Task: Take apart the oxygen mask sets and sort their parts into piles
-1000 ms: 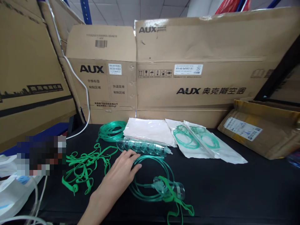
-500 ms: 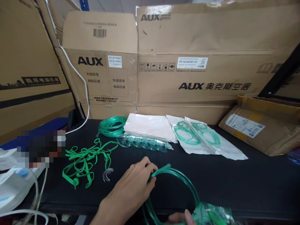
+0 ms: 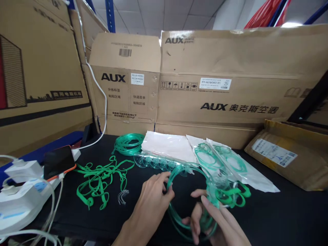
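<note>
Here your left hand [image 3: 153, 194] and right hand [image 3: 212, 222] both grip a springy coil of clear green tubing [image 3: 179, 171], just in front of glossy plastic bags [image 3: 169, 146] on the black surface [image 3: 282, 212], cardboard boxes [image 3: 230, 89] behind.

Left hand [image 3: 153, 198] raised over the table edge, fingers curled in a pinch, forearm angling up from below, right hand [image 3: 215, 218] palm-up beside it, fingers spread and slightly bent

Big brown boxes [image 3: 225, 92] at twelve o'clock. Green straps [image 3: 99, 177] and a black phone [image 3: 58, 161] at nine. White bags [image 3: 167, 146] near the middle.
</note>
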`<state>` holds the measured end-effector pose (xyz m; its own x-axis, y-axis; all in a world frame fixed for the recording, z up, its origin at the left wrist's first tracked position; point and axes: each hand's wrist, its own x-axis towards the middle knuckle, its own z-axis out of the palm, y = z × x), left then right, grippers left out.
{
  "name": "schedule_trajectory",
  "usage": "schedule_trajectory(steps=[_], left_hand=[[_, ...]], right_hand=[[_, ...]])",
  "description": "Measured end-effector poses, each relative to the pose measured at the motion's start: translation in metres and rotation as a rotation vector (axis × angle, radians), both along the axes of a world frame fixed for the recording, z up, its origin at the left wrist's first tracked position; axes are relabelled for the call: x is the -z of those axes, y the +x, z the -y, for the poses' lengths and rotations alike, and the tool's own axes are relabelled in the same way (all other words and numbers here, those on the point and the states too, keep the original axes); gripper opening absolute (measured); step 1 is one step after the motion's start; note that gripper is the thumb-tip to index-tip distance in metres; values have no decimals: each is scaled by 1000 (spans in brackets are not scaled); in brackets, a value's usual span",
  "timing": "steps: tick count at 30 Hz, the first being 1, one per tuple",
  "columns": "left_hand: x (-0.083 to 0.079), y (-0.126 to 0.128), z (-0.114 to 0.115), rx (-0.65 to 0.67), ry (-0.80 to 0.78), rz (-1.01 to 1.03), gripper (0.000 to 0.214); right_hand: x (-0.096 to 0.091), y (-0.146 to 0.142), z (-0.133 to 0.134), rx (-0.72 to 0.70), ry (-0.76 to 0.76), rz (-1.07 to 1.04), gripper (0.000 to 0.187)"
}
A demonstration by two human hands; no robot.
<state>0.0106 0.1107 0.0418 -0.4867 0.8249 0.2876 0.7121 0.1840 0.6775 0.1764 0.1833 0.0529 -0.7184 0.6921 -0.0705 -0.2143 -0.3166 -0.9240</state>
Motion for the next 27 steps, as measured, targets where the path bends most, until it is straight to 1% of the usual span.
schedule_trajectory(steps=[2, 5, 7, 9, 11, 13, 14, 17, 18, 20, 22, 24, 25, 27], left_hand=[[-4, -2, 1, 7, 68, -10, 36], [-7, -2, 4, 72, 197, 22, 39], [-9, -1, 6, 116, 238, 38, 39], [-11, 1, 8, 141, 241, 30, 38], [-11, 3, 9, 151, 224, 13, 36], [-8, 5, 8, 157, 212, -14, 34], [-5, 7, 7, 165, 210, -31, 34], [7, 11, 3, 186, 223, -119, 34], [12, 13, 1, 188, 228, -158, 35], [18, 15, -3, 188, 230, -250, 35], [19, 16, -5, 211, 223, -361, 37], [11, 17, -7, 272, 203, -453, 39], [3, 17, -8, 307, 186, -476, 38], [-19, 19, -11, 347, 136, -462, 32]], right_hand=[[0, -12, -9, 22, 36, -20, 37], [-3, -28, -21, 43, 49, 9, 50], [-5, -35, -26, 53, 37, 62, 55], [-6, -39, -29, 49, 22, 84, 52], [-4, -41, -29, 36, 7, 66, 43], [-2, -43, -27, -10, -46, 28, 38], [-1, -43, -26, -50, -95, 10, 37], [2, -42, -22, -152, -261, -26, 42], [3, -42, -21, -159, -293, -29, 43], [3, -40, -21, -124, -328, -29, 42], [2, -38, -25, -61, -339, -24, 41], [2, -34, -32, 11, -343, -16, 40], [2, -31, -36, 43, -339, -14, 40], [4, -24, -44, 91, -323, -20, 39]])
